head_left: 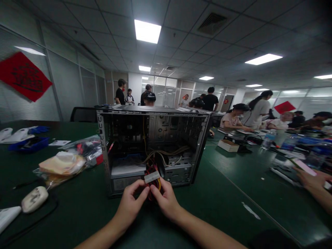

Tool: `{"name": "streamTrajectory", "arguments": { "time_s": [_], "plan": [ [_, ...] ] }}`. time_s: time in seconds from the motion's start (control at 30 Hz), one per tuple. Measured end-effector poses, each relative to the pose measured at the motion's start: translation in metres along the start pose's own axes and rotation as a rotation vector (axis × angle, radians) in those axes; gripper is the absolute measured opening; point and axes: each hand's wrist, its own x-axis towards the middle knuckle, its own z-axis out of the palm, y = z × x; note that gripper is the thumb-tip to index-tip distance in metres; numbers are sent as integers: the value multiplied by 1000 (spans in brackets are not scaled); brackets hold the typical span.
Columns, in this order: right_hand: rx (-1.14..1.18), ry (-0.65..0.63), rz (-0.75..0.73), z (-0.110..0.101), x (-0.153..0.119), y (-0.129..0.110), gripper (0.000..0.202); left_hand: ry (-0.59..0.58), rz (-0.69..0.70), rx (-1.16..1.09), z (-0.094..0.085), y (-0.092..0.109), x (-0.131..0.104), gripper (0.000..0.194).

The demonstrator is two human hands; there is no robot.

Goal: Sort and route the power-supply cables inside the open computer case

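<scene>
An open computer case stands upright on the green table, its side panel off and its inside facing me. In front of its opening, my left hand and my right hand pinch a wide, pale power connector between thumbs and fingers. Red, yellow and black wires run from the connector, and part of the bundle is hidden behind my fingers. Inside the case, grey and yellow cables lie loose across the drive bays.
To the left lie plastic bags of parts, a blue tray and a white mouse. A small box and a water bottle stand to the right. Another person's hand reaches in at the right edge.
</scene>
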Motion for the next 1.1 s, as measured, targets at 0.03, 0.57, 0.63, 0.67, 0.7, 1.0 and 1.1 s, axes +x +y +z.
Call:
{"name": "streamTrajectory", "arguments": {
  "time_s": [0.03, 0.57, 0.63, 0.67, 0.7, 1.0, 1.1],
  "plan": [
    [-1, -2, 6, 0, 0, 0, 27, 0, 2, 3, 0, 2, 0, 21],
    [212, -23, 88, -7, 6, -6, 28, 53, 19, 104, -1, 9, 5, 20],
    [215, -23, 86, -7, 6, -5, 29, 41, 11, 80, 0, 11, 5, 20],
    [212, -23, 82, -7, 7, -5, 28, 39, 2, 64, 0, 12, 5, 20],
    [209, -23, 78, -7, 7, -6, 28, 40, -10, 46, 1, 12, 5, 20],
    [158, -41, 67, -6, 7, -4, 29, 24, -52, -5, 2, 7, 4, 21],
    [179, -59, 87, -6, 7, -3, 29, 4, -29, 21, 1, 4, 5, 21]
  ]
}}
